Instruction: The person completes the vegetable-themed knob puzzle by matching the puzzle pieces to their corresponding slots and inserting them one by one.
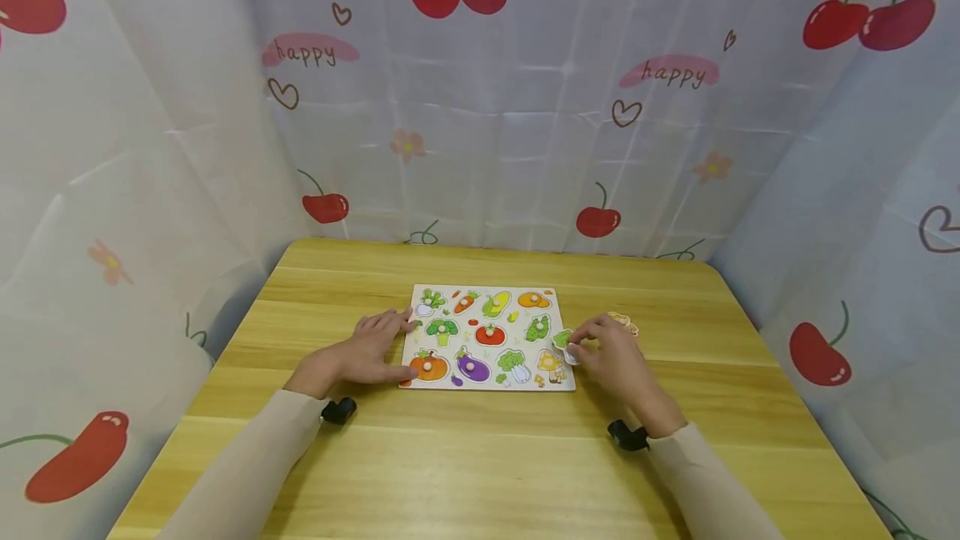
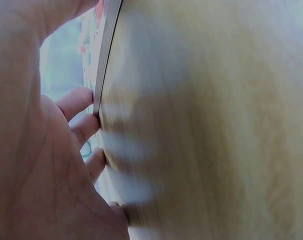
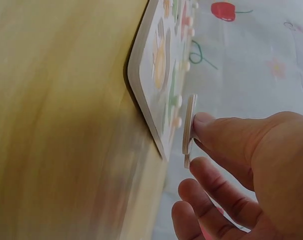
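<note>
A white wooden puzzle board (image 1: 495, 294) with pictures of vegetables lies on the table. At its left edge, my left hand (image 1: 367, 352) rests with fingers spread; in the left wrist view the fingertips touch the board's side (image 2: 105, 60). Just over the board's right edge, my right hand (image 1: 618, 361) pinches a leafy green-and-white cabbage puzzle piece (image 1: 562, 340) between thumb and fingers. From the right wrist view this piece (image 3: 188, 127) appears edge-on, raised off the board. A mushroom puzzle piece (image 1: 622, 322) lies on the table beyond my right hand, partly hidden by it.
The wooden table (image 1: 480, 465) extends around the board on every side. Knobbed pieces such as a tomato (image 1: 490, 336) and an eggplant (image 1: 472, 367) sit in the board. A cherry-print curtain (image 1: 495, 123) hangs behind the table and at both sides.
</note>
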### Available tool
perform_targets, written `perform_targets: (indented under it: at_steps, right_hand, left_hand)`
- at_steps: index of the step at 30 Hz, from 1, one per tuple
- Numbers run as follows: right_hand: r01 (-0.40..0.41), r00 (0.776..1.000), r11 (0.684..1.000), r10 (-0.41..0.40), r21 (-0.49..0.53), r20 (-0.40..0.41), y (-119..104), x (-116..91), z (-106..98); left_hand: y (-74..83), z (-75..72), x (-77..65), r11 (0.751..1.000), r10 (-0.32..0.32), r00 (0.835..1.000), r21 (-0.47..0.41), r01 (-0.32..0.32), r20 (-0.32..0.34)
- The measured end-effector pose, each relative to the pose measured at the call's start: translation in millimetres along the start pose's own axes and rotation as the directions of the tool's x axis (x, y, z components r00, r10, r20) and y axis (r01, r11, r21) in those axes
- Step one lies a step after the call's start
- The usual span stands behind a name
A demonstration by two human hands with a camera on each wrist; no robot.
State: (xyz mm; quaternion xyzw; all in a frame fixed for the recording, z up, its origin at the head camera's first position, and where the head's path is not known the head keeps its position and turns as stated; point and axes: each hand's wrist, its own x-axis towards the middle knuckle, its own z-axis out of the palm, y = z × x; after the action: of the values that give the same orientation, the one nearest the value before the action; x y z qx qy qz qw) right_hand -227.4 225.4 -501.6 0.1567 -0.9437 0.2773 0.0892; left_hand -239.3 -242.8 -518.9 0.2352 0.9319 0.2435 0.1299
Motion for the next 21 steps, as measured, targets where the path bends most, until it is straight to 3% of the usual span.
perform_targets:
  at_steps: [21]
  right_hand:
    - [0.104, 0.991, 0.993, -0.108, 0.053, 0.074, -28.4, 4.8, 30.9]
  left_hand:
    - [-1.0, 0.5, 0.8, 1.0, -0.005, 1.0, 0.011, 0.005, 0.003]
